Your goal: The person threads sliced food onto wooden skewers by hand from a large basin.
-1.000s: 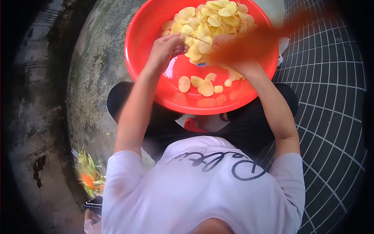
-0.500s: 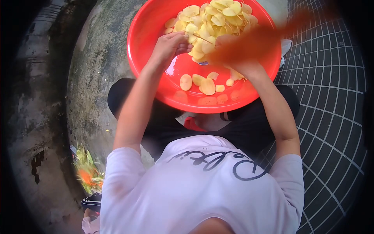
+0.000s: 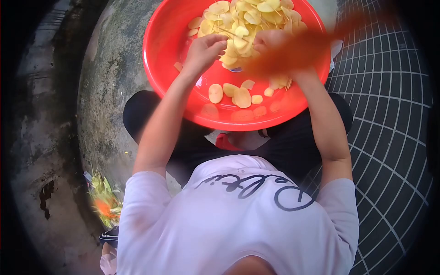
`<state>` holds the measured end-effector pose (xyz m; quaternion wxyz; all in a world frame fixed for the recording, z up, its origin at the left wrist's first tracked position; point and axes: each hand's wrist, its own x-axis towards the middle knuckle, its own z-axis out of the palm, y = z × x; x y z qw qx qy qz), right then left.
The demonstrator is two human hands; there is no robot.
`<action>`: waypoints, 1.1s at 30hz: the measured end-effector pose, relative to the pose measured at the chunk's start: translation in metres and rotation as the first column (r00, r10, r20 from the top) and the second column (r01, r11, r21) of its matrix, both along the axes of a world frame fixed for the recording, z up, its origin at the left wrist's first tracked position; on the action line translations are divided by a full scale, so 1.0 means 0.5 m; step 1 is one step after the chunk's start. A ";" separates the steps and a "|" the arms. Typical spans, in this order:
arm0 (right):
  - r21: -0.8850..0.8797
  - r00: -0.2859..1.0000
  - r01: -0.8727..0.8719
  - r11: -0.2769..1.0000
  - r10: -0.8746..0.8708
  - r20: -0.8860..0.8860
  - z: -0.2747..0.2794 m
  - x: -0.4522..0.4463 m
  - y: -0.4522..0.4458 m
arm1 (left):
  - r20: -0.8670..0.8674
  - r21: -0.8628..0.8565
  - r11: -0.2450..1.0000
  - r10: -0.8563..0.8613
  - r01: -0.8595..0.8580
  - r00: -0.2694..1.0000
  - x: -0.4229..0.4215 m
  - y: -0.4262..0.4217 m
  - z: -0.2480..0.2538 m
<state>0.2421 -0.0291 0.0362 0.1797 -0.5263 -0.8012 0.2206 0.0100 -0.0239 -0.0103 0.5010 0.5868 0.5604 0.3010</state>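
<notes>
Above the left part of the red basin (image 3: 160,64), my left hand (image 3: 205,52) is empty, its fingers bent and slightly apart, beside a heap of pale yellow slices (image 3: 252,18). My right hand (image 3: 269,40) is over the heap's right side, mostly covered by an orange-brown blur. Its visible fingertips are pinched at the end of a thin wooden stick (image 3: 242,38), which carries a slice. More thin sticks poke out of the heap. Several loose slices (image 3: 242,97) lie at the basin's near side.
The basin is over my crossed legs in black trousers (image 3: 293,160). Grey concrete (image 3: 107,91) is on the left, dark tiles (image 3: 385,110) on the right. Yellow-green and orange scraps (image 3: 105,201) lie at the lower left, near part of a dark shoe (image 3: 109,237). White plastic (image 3: 336,48) touches the basin's right side.
My left hand has come off the stick and slice and moved slightly away. The stick stays at my right fingertips. The basin now appears slightly further left in view.
</notes>
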 end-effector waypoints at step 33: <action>0.090 1.000 0.017 0.996 -0.017 0.005 0.007 0.030 0.029 | -0.402 -0.258 0.825 -0.565 0.503 0.721 0.059 -0.013 -0.050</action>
